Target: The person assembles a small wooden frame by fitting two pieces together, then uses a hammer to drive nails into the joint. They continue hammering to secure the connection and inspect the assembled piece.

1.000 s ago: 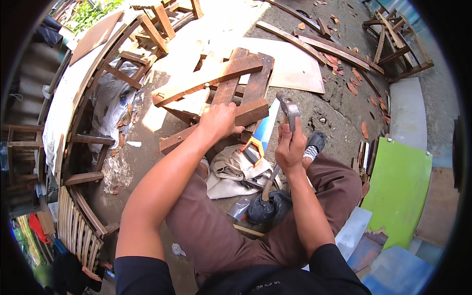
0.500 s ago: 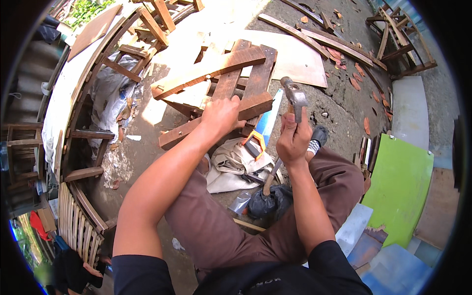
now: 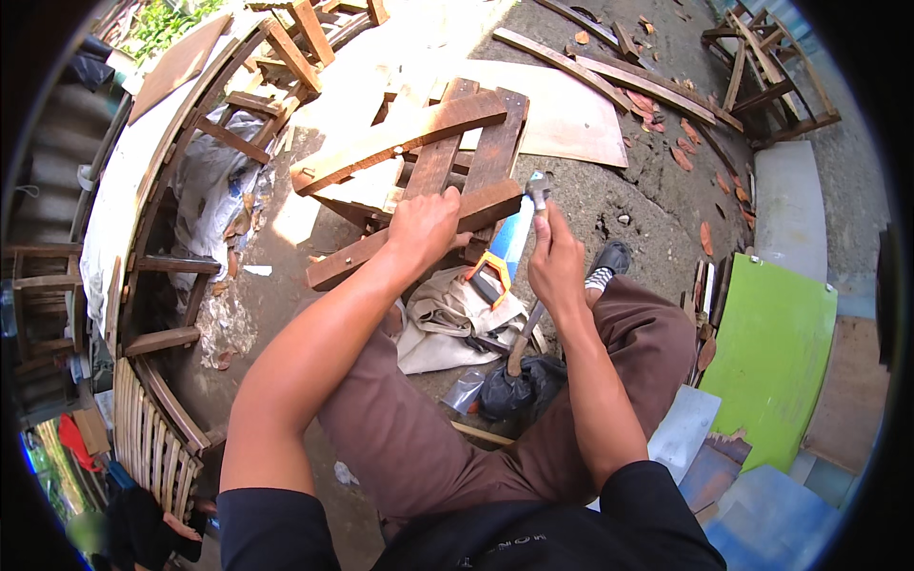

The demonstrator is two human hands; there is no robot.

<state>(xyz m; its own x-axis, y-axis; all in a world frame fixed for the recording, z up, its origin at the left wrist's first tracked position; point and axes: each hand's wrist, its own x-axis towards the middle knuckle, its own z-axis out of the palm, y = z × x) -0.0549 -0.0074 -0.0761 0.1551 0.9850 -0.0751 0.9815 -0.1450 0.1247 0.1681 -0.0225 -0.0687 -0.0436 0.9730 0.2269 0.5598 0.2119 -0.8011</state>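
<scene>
The left hand (image 3: 424, 228) is closed, fingers curled over the near crosspiece of a rough brown wooden slat frame (image 3: 447, 152), pressing it down where the piece meets two upright slats. The right hand (image 3: 555, 262) is shut around the wooden handle of a steel-headed hammer (image 3: 535, 195); the handle runs down past the wrist toward the lap, and the metal head stands just above the fist, raised beside the right end of that same crosspiece and close to it, though whether it touches the wood cannot be told. The frame lies on the concrete floor (image 3: 647, 200) just beyond the knees, tilted, with one long board laid diagonally across its far side and another across its near side. As a judgement, the frame looks partly built: slats and crosspieces are already in place, while the joint at the near right corner seems to be the one being worked, and loose boards around suggest more remains. Just near the hands, between them and the brown-trousered legs, a handsaw with a blue blade and orange handle (image 3: 500, 257) lies on a crumpled beige cloth (image 3: 447, 319), with a dark bag (image 3: 519, 385) nearer still. To the right rests a bright green flat panel (image 3: 771, 362); far right stands a small wooden stool frame (image 3: 762, 67). A pale plywood sheet (image 3: 571, 119) lies beyond the work, and curved slatted wooden furniture (image 3: 162, 285) lines the left.
</scene>
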